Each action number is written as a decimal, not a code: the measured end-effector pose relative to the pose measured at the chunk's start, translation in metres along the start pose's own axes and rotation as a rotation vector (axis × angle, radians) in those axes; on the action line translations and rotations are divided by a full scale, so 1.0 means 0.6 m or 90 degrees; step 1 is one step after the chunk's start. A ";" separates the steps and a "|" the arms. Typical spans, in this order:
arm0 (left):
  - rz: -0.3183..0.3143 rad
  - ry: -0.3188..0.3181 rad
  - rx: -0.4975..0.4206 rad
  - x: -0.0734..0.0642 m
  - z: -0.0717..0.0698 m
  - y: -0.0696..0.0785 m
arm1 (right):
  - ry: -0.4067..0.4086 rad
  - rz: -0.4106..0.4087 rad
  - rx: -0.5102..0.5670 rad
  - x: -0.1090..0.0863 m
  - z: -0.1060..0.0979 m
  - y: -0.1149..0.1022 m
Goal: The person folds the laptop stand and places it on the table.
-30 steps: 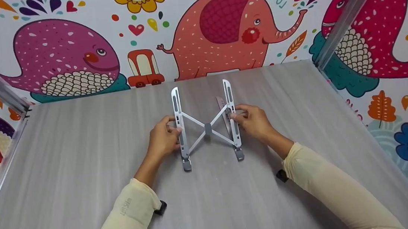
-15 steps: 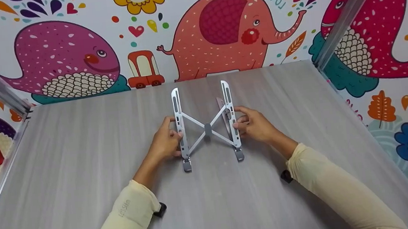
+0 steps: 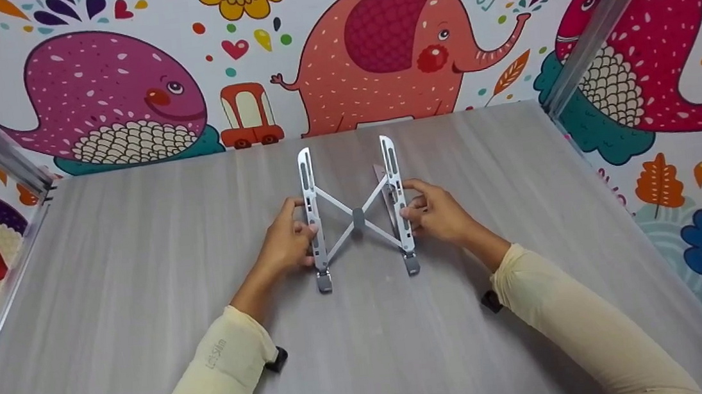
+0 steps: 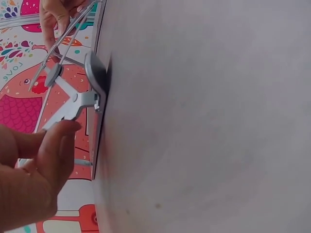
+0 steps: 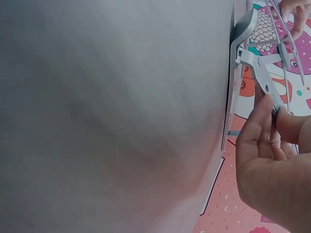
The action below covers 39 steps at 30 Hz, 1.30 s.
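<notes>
A silver folding laptop stand (image 3: 358, 220) stands on the table, its two slotted side rails joined by crossed bars at a grey hub. At the left rail, my left hand (image 3: 281, 239) grips the outer side between thumb and fingers. My right hand (image 3: 443, 214) holds the right rail in the same way, thumb on top. In the left wrist view, thumb and fingers of the left hand (image 4: 39, 170) pinch a rail of the stand (image 4: 68, 109) near its hinged front end. The right wrist view shows the right hand (image 5: 272, 150) pinching the other rail (image 5: 265, 80).
A grey wood-grain table (image 3: 366, 350) lies under the stand. Behind it rises a wall (image 3: 235, 60) with cartoon animals. Metal posts (image 3: 605, 24) stand at the far corners. Yellow sleeves (image 3: 568, 311) cover both forearms.
The far ends of the two rails have come slightly closer together. Both thumbs sit a little nearer the front along the rails. The stand stays in place, held by both hands.
</notes>
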State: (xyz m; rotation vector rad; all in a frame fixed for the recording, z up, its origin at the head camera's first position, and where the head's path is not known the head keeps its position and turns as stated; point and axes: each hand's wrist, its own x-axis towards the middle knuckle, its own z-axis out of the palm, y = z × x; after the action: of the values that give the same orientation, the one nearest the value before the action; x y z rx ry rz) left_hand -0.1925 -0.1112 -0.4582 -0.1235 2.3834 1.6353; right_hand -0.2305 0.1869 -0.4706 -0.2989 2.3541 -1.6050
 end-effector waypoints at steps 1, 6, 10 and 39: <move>0.002 0.001 -0.001 0.001 0.001 0.000 | 0.000 0.001 -0.001 0.000 0.000 -0.001; 0.000 0.000 -0.020 0.005 0.007 -0.002 | 0.002 0.001 -0.006 0.000 0.004 -0.002; -0.013 0.001 -0.032 0.007 0.009 -0.004 | 0.001 0.007 0.000 0.001 0.007 -0.004; -0.014 0.027 -0.040 0.002 0.051 0.013 | 0.000 0.012 0.023 0.004 0.022 -0.014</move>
State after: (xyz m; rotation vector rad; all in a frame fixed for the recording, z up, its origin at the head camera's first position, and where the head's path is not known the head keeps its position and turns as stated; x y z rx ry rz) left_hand -0.1905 -0.0798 -0.4618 -0.1970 2.3520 1.7151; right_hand -0.2282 0.1712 -0.4677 -0.2681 2.3177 -1.6369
